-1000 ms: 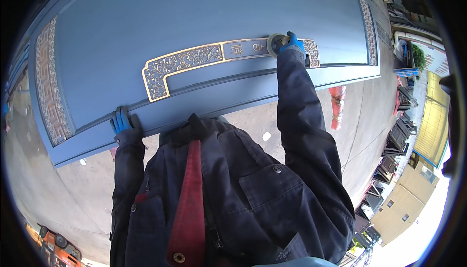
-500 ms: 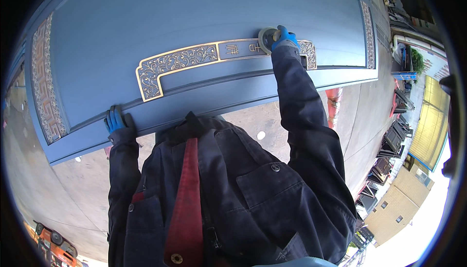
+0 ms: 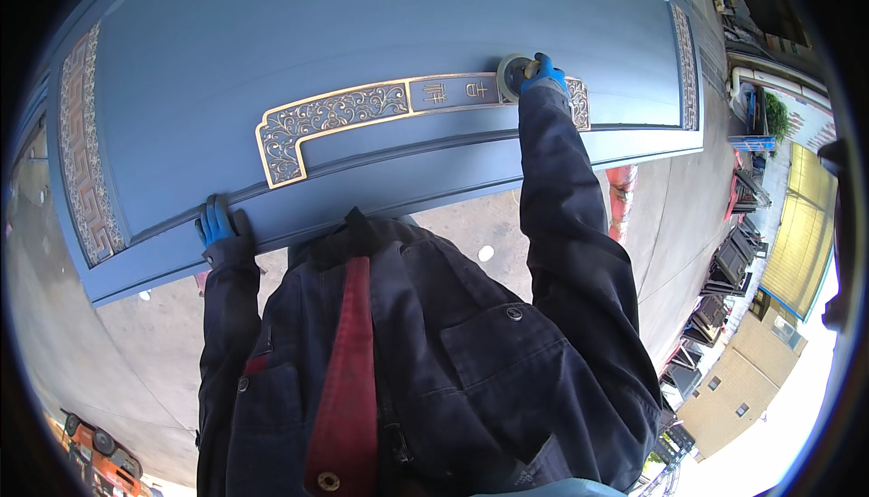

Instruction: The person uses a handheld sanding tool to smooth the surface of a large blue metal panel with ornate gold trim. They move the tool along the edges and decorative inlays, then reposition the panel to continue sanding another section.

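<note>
A large blue-grey door panel lies flat before me, with a gold-edged relief ornament along its near side. Two raised characters show in the ornament's middle. My right hand, in a blue glove, is closed round a round dark disc-shaped pad with a pale rim. The pad sits over the right part of the ornament; its underside is hidden. At the panel's near edge on the left, my gloved left hand rests with fingers stretched out on the frame and thumb apart, holding nothing.
Patterned strips run down the panel's left end and right end. Beneath lies a concrete floor. A red wrapped bundle shows past the near right edge. Dark stacked frames stand farther right, and an orange machine stands lower left.
My right hand has slid the pad a short way right along the ornament, uncovering more of the part beside the characters. My left hand stays where it was.
</note>
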`<state>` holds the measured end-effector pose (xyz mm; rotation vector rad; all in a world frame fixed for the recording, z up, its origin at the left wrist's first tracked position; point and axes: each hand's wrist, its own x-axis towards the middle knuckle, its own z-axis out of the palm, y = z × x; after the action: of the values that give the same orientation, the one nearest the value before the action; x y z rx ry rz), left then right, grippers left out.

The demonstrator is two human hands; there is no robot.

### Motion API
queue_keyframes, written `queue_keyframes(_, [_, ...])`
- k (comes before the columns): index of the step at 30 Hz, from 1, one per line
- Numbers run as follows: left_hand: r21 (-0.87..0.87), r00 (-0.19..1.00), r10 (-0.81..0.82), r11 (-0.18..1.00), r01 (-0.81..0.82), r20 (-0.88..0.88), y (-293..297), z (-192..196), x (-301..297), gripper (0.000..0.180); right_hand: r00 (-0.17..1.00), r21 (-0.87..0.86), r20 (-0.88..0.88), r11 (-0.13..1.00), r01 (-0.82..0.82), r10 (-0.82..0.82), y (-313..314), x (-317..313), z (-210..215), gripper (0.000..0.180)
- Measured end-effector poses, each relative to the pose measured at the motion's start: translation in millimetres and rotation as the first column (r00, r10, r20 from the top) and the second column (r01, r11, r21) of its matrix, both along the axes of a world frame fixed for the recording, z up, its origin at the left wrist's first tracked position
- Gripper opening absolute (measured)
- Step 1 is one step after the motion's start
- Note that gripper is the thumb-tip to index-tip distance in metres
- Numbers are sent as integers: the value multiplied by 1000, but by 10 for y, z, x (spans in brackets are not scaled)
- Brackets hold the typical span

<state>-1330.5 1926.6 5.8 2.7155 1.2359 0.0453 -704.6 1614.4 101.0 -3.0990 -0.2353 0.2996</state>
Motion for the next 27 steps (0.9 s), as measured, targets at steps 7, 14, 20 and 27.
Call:
queue_keyframes(7, [-5, 999, 12, 1000, -12, 52, -39, 48, -2, 58, 945, 9, -24, 946, -326, 326, 920, -1175, 0, 76])
queue_keyframes(14, [-30, 998, 22, 999, -20, 64, -7, 40, -62, 62, 830, -34, -310, 867, -498, 464, 1971, -2337, 239, 91])
queue_keyframes(20, [-89, 998, 2, 996, 3, 55, 49, 56, -211, 66, 798, 57, -280, 839, -542, 534, 2442, -2866, 223, 87])
queue_keyframes(27, [44, 987, 156, 987, -155, -38, 572, -5, -871, 68, 769, 195, -293, 823, -533, 568, 2834, -3288, 258, 77])
